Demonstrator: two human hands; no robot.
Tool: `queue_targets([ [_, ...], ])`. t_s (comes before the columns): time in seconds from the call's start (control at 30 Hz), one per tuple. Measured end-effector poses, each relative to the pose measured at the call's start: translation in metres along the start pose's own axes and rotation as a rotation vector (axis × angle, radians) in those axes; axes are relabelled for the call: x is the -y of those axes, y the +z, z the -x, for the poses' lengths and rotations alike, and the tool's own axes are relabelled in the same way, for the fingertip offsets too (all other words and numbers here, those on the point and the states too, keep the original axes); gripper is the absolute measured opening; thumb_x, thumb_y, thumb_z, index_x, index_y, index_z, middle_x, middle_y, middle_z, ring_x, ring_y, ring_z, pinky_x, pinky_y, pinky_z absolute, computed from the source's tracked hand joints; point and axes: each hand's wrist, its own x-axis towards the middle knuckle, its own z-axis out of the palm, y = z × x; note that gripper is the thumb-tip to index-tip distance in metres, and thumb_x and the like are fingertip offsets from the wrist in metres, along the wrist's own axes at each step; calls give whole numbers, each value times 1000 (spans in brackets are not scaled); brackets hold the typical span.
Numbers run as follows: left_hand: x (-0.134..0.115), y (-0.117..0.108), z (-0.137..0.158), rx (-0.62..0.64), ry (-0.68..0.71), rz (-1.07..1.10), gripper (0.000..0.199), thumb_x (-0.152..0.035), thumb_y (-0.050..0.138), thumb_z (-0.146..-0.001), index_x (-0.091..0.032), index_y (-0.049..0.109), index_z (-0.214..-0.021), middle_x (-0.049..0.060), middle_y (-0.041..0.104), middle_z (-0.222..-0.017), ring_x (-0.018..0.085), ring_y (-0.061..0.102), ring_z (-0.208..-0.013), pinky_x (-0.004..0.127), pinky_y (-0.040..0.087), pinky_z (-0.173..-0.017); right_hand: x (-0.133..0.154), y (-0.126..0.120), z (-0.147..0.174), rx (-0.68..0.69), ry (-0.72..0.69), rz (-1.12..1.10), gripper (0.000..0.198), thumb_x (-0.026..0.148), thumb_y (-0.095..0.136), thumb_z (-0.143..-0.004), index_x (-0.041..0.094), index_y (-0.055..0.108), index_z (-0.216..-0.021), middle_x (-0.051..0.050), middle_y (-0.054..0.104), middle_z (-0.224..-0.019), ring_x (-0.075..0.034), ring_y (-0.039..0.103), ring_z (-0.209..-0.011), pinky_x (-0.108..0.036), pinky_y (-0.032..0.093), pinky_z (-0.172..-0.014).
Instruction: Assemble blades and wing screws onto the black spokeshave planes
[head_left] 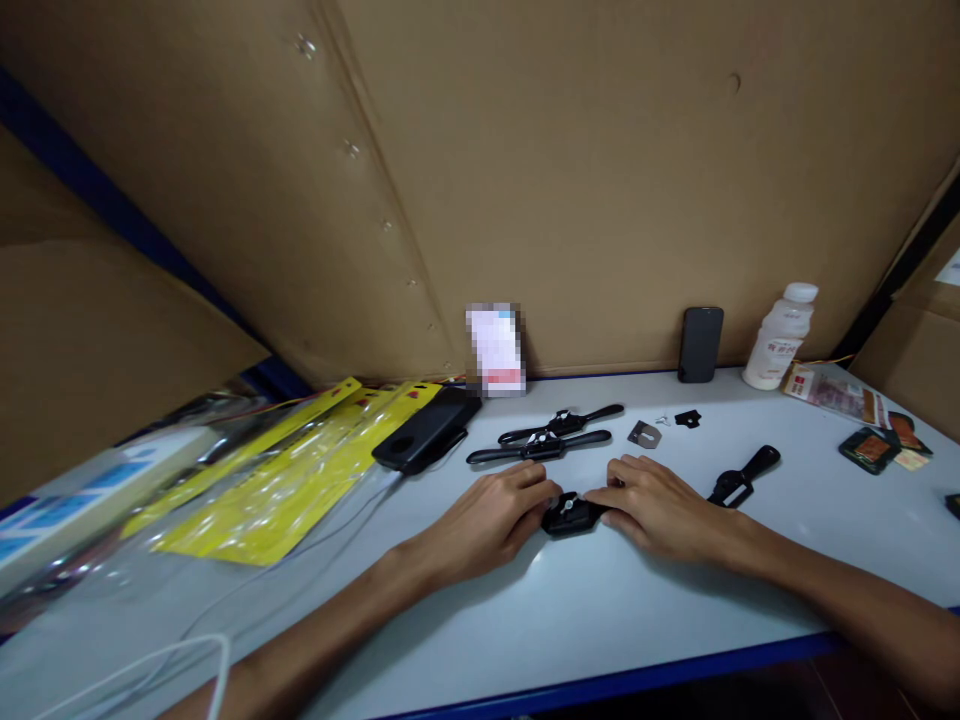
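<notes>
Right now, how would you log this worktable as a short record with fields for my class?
left hand: grip on the left end of the black tool
right hand: grip on its right end
beyond the hands: two similar handled tools
loose parts: notched metal plate, small black piece
beside right forearm: handled black frame, partly hidden
left side: yellow packaging
back edge: white-capped bottle, dark phone

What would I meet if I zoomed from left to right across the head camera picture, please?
Yellow blister packs → left hand → held black spokeshave → right hand → white-capped bottle → small dark packet.
</notes>
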Motion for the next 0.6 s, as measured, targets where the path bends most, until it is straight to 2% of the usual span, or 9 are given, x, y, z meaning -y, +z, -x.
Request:
queue_targets([
  [0.2,-1,0,-1,25,-15,-5,28,-14,40,-99,-16,65,-111,7,61,-93,20,61,-83,33,49,-72,0,0,-1,-14,-7,21,30,18,59,-96,20,69,-123,-8,61,-96,-23,54,-88,-36,42,-80],
  [0.4,-3,-2,-2,5,0,-25,26,-14,39,-100,-15,65,-105,7,61,-91,20,60,-81,32,50,-71,0,0,-2,-18,-4,22,35,16,59,-95,17,65,-130,-8,61,-94,-22,54,-86,-35,43,-78],
  [0.6,-4,-2,-2,-11,23,-46,25,-14,41,-100,-16,65,-106,6,63,-90,19,61,-81,31,50,-71,-3,3,0,-30,-31,25,26,18,60,-96,20,72,-119,-7,60,-91,-21,53,-85,-33,41,-75],
])
